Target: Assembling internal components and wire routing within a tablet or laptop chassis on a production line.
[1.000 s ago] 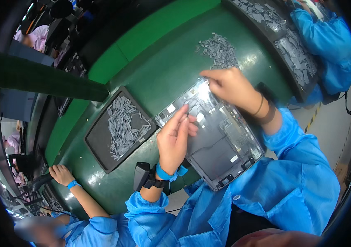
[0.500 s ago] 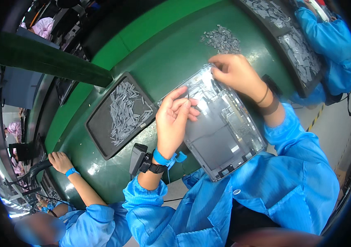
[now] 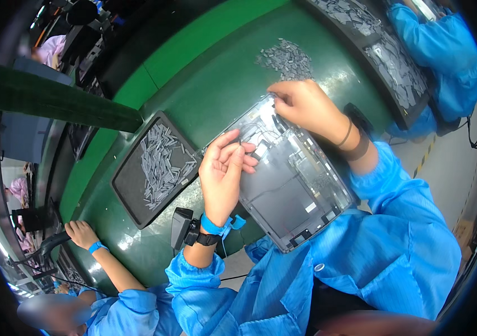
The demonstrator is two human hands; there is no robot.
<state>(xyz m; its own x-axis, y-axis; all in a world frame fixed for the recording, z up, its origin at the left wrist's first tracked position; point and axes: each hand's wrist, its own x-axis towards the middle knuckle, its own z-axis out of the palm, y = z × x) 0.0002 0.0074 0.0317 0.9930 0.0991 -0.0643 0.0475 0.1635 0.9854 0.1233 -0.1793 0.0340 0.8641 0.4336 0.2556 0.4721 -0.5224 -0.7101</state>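
An opened tablet (image 3: 291, 193), its dark flat panels and silvery circuit parts exposed, lies tilted in front of me with its near end against my blue smock. My left hand (image 3: 221, 173) hovers over its left edge, thumb and forefinger pinched on a thin dark bit too small to name; the other fingers curl loosely. At the far corner, my right hand (image 3: 308, 109) is closed with thumb and fingers on the tablet's edge. A blue wrist strap (image 3: 213, 225) and a black boxy device (image 3: 185, 227) sit on my left wrist.
Left of the tablet, a black tray (image 3: 129, 193) holds many small grey strips. A loose pile of grey pieces (image 3: 286, 59) lies beyond on the green table (image 3: 193, 103). Another long tray (image 3: 386, 70) stands far right, by a co-worker's sleeve (image 3: 440, 47). At left is another person's hand (image 3: 81, 234).
The whole view has shifted slightly, so table, trays and tablet appear a little further left. Both my hands keep nearly the same place on the tablet.
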